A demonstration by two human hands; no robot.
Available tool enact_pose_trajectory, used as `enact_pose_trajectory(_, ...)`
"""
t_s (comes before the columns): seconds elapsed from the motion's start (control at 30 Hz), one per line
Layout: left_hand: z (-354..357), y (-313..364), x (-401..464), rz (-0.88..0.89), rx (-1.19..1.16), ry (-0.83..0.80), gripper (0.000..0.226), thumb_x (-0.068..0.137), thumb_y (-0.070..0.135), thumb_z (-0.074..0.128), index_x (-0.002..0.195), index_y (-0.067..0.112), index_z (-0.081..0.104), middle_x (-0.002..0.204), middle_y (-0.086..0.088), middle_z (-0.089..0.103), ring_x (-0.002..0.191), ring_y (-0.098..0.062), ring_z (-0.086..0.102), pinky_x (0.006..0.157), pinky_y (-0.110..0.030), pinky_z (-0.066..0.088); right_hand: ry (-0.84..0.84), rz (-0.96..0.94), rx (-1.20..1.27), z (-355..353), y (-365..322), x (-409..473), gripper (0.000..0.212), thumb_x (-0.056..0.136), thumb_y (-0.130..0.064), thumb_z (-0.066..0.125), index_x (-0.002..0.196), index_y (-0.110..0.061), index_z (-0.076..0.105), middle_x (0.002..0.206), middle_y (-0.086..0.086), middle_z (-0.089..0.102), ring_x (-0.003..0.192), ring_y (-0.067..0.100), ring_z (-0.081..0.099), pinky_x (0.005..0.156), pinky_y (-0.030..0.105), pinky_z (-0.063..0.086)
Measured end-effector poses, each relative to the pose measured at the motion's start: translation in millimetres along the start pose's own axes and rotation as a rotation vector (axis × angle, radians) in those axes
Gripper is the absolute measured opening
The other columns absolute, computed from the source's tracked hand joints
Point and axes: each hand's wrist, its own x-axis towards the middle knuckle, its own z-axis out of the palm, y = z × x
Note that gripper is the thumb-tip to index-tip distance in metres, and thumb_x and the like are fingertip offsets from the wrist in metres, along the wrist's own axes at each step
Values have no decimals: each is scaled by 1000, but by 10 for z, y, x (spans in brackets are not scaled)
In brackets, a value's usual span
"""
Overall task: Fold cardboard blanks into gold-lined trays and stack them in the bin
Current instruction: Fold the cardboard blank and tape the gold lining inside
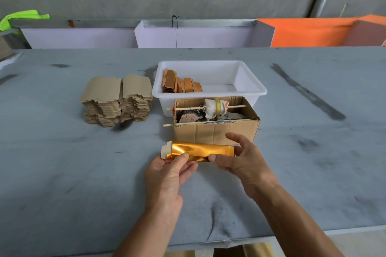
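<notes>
Both hands hold one cardboard blank (198, 151) above the grey surface (62, 173), close to the person. The blank lies sideways between the hands, and its gold lining faces up and shines. A pale cardboard tab sticks out at its left end, just past the left hand.

The left hand (167, 175) pinches the left part of the blank: the thumb presses on the gold side from above and the other fingers are curled under it. The right hand (240, 158) takes the right part: the thumb lies on the near edge of the gold side, and the fingers are bent over the far right end. How tightly these fingers touch the blank I cannot tell.

Just beyond the hands stands an open brown cardboard box (215, 129), with thin wooden sticks across its top, a roll wrapped in white cloth and some scraps inside. Behind this box, farther from the hands, is the white bin (250, 81). In its left part several folded trays (181, 84) stand in a row, brown sides showing.

To the left of the bin, and ahead-left of the left hand, is a stack of flat blanks (117, 100), well apart from both hands.
</notes>
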Motion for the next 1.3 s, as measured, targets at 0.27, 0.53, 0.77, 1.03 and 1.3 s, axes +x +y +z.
enact_pose_trajectory(0.27, 80, -69, -69, -5, -88, -51, 18, 80, -13, 58, 74, 4, 60, 59, -6, 68, 56, -19, 68, 53, -26, 57, 102, 64, 380, 249, 165, -154, 36, 66, 1, 77, 97, -2, 59, 70, 10, 64, 62, 17, 65, 56, 24, 51)
enact_pose_trajectory(0.53, -16, -11, -22, -68, -88, -32, 9, 81, 2, 64, 73, 0, 61, 59, -19, 67, 55, -28, 69, 49, -29, 56, 81, 178, 421, 194, 111, -111, 9, 77, -1, 70, 76, -5, 63, 61, 9, 68, 52, 13, 66, 45, 20, 50)
enact_pose_trajectory(0.77, -37, -29, 40, -132, -99, -15, 31, 94, 23, 51, 87, -7, 52, 58, -22, 66, 57, -30, 69, 46, -30, 55, 101, 175, 376, 169, 87, -99, 10, 85, -3, 63, 77, -2, 59, 61, 15, 69, 55, 17, 69, 46, 20, 52)
enact_pose_trajectory(1.03, 62, -114, 8, -116, 17, -33, 12, 73, 0, 72, 77, 5, 62, 59, -6, 67, 52, -15, 64, 46, -23, 52, 161, 113, 296, 200, 40, -110, 13, 86, -6, 64, 73, -6, 61, 62, 11, 70, 56, 15, 69, 51, 22, 53)
enact_pose_trajectory(1.3, 108, -113, 21, -240, -125, -89, 14, 74, -6, 65, 78, 6, 61, 56, -2, 66, 46, -7, 61, 44, -17, 51, 135, 138, 322, 205, -3, -128, 16, 86, -7, 64, 70, -10, 59, 62, 9, 70, 57, 13, 69, 54, 23, 50)
